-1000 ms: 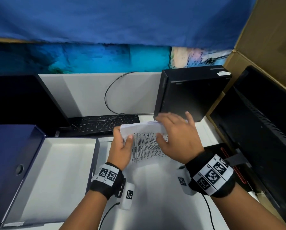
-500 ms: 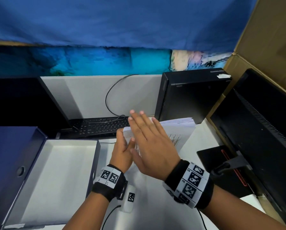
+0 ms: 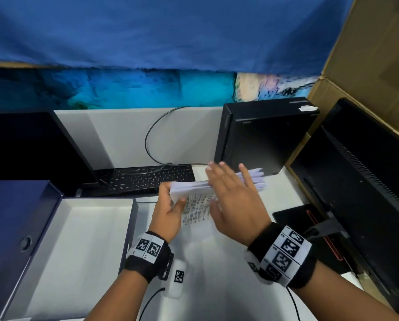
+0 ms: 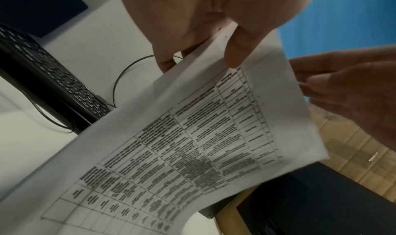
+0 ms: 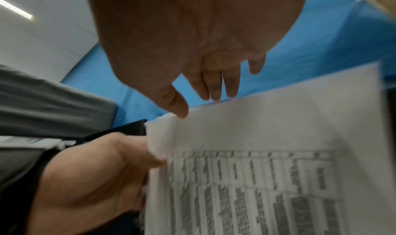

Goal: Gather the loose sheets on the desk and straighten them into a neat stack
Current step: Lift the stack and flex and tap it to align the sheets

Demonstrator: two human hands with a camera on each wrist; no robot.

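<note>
Several thin printed sheets (image 3: 199, 206) (table-ruled), left hand (image 3: 168, 213) pinching an edge, right hand (image 3: 235, 205) flat, fingers straight

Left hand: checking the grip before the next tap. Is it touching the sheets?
Touching. The left wrist view shows the left hand pinching the sheets' top edge, thumb on the printed face.

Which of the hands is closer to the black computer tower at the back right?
Right. The right hand hovers flat over the sheets, its fingertips just short of the computer tower; the left hand grips the sheets' left edge, farther away.
</note>
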